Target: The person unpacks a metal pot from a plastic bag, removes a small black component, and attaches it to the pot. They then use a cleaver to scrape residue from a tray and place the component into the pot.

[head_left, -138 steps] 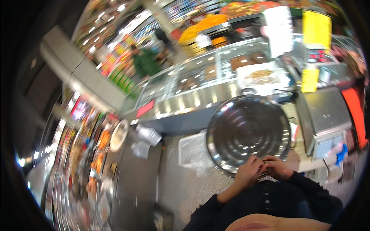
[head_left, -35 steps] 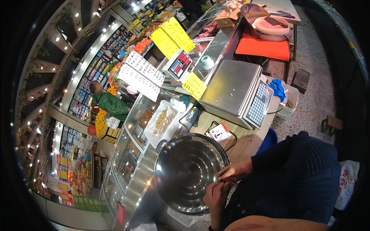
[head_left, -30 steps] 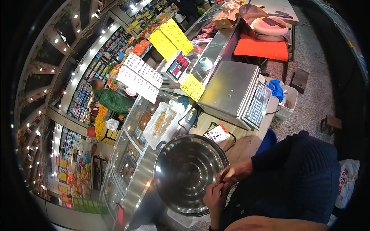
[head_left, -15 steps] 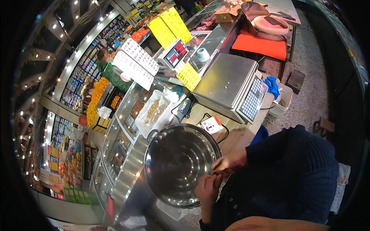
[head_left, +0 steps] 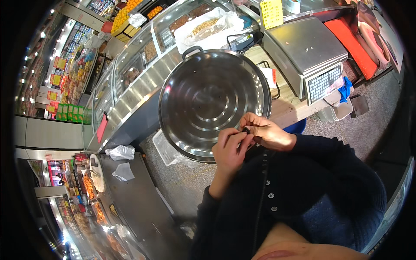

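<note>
A wide, shiny steel pan [head_left: 195,110] with rings in its base fills the middle of the view. One looped dark handle [head_left: 192,52] shows on its far left rim. My left hand [head_left: 230,149] and my right hand [head_left: 269,133] meet over the pan's near right edge. Between their closed fingertips is a small dark piece [head_left: 246,130], too small and covered to name. My fingers hide part of the rim behind them.
Right of the pan stands a steel weighing scale [head_left: 305,45] on a wooden counter, with a white and orange card [head_left: 268,77] near it. Glass display cases [head_left: 130,71] run along the left. A white tray of food [head_left: 203,32] lies beyond the pan. A clear plastic container [head_left: 167,149] sits below it.
The view has swung, so the scale and counter sit farther right and higher, and a dark worktop shows at lower left. Both hands stay together at the pan's edge, fingers slightly shifted.
</note>
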Tool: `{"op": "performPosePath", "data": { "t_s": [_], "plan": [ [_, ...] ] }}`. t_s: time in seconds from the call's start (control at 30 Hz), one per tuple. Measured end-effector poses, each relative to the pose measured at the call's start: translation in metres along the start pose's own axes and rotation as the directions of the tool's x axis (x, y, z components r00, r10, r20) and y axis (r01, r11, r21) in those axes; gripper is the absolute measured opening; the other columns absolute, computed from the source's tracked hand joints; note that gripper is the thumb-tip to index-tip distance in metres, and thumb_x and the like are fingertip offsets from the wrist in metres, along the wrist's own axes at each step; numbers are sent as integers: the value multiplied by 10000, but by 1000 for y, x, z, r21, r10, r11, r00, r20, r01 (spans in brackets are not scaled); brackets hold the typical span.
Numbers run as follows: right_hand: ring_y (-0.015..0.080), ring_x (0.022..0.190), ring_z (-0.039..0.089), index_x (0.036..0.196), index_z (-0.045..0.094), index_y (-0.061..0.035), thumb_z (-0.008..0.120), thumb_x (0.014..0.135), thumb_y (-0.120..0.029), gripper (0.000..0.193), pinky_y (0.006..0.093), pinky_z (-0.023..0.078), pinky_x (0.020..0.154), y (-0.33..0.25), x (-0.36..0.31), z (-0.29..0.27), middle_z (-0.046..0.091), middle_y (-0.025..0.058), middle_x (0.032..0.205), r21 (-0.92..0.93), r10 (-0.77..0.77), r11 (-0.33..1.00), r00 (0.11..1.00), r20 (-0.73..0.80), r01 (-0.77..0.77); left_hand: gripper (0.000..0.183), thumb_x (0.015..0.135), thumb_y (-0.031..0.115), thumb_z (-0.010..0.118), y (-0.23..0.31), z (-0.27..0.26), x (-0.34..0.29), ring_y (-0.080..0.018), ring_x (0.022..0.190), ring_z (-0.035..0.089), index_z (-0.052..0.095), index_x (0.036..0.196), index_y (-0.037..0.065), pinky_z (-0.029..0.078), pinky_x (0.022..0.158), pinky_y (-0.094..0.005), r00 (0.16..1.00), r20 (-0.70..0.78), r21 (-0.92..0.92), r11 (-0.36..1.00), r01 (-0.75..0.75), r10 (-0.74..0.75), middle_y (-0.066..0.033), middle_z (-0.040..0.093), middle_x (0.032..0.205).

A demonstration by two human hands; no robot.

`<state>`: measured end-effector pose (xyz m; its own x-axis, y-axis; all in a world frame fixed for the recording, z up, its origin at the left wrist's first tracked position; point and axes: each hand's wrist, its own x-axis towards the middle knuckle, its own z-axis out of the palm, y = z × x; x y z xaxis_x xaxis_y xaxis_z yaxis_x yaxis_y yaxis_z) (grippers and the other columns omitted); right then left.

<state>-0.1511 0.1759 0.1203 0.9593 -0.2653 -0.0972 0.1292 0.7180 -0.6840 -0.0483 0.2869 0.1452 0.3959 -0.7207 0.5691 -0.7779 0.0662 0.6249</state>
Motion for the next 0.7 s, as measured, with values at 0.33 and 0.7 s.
{"op": "performPosePath", "data": {
  "t_s": [0.33, 0.7],
  "plan": [
    [118, 865, 566, 942, 517, -27, 528, 867, 19, 89, 269, 479, 809, 3, 16, -10, 553, 40, 921, -22, -160, 987, 987, -16, 160, 186, 708, 40, 756, -11, -2, -8, -163, 679, 561, 625, 840, 40, 458, 571, -247, 980, -180, -47, 995, 84, -91, -82, 569, 844],
    [144, 886, 603, 1073, 554, 28, 501, 946, -218, 282, 278, 507, 826, 10, 15, -16, 603, 82, 995, 356, 203, 919, 978, -58, -169, 192, 726, 117, 748, -13, -5, -3, -214, 729, 627, 637, 877, 75, 498, 593, -299, 994, 7, 152, 983, 107, -110, -69, 591, 881]
  ]
}}
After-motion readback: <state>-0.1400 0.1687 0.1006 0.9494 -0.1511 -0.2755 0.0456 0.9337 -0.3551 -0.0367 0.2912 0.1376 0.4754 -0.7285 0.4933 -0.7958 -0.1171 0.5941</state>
